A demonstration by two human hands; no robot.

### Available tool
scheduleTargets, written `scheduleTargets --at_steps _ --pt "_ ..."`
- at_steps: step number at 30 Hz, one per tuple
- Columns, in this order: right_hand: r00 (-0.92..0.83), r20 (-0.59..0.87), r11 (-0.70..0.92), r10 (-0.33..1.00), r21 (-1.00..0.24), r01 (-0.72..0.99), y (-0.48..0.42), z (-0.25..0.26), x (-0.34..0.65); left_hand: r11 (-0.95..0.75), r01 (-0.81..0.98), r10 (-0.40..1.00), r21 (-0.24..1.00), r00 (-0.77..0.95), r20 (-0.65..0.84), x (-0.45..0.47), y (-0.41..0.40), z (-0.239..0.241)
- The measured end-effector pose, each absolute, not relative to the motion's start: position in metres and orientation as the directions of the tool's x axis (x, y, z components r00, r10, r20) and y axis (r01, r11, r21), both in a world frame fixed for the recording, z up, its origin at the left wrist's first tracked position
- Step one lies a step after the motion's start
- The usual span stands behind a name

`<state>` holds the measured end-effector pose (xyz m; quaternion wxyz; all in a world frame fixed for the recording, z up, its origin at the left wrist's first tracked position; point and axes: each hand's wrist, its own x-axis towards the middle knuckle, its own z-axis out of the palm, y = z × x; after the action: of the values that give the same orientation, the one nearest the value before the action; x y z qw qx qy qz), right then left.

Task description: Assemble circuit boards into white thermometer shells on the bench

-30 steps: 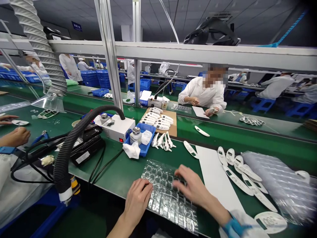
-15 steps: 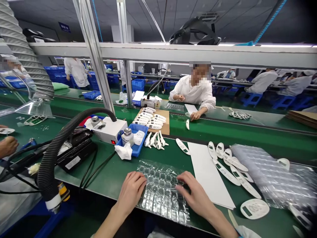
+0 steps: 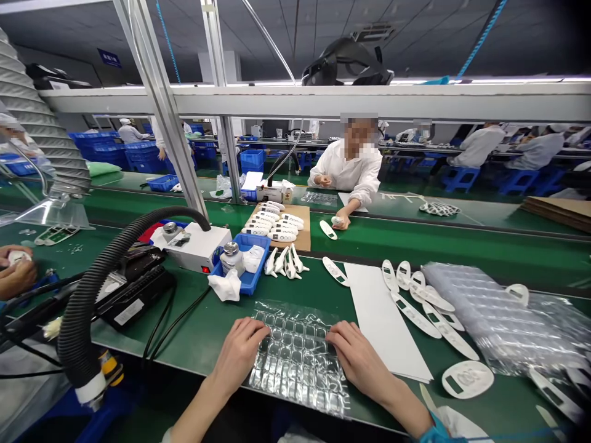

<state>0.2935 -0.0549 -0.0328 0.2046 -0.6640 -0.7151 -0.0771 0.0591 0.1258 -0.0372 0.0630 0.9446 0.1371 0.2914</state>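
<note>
A clear plastic blister tray [image 3: 298,360] with many small square pockets lies on the green bench in front of me. My left hand [image 3: 240,354] rests on its left edge, fingers curled onto the plastic. My right hand [image 3: 357,360] presses on its right edge, fingertips on the tray. Whether either hand pinches a small part out of a pocket cannot be made out. A white sheet [image 3: 383,320] lies just right of the tray.
White plastic shells [image 3: 415,295] and a stack of clear trays [image 3: 489,314] lie to the right. A blue bin [image 3: 249,280], a white box unit [image 3: 196,246] and a black hose [image 3: 111,271] stand left. A co-worker [image 3: 348,172] sits across the belt; another person's hand [image 3: 16,277] shows at far left.
The view has shifted, so the tray and both hands sit more centred. Both hands stay on the tray's edges; my right hand slid slightly toward its right edge. The co-worker opposite reached a hand forward.
</note>
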Motion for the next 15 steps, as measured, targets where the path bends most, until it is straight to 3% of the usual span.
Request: scheduleTargets --at_steps 10,15 --pt "-0.129 0.31 0.179 0.942 -0.139 0.974 -0.072 -0.037 0.292 -0.971 0.204 0.238 0.121 0.844 0.481 0.046 0.134 -0.035" --pt "-0.099 0.174 0.12 0.98 -0.112 0.986 -0.07 -0.025 0.285 -0.968 0.25 0.225 -0.027 0.907 0.356 0.049 0.121 -0.026"
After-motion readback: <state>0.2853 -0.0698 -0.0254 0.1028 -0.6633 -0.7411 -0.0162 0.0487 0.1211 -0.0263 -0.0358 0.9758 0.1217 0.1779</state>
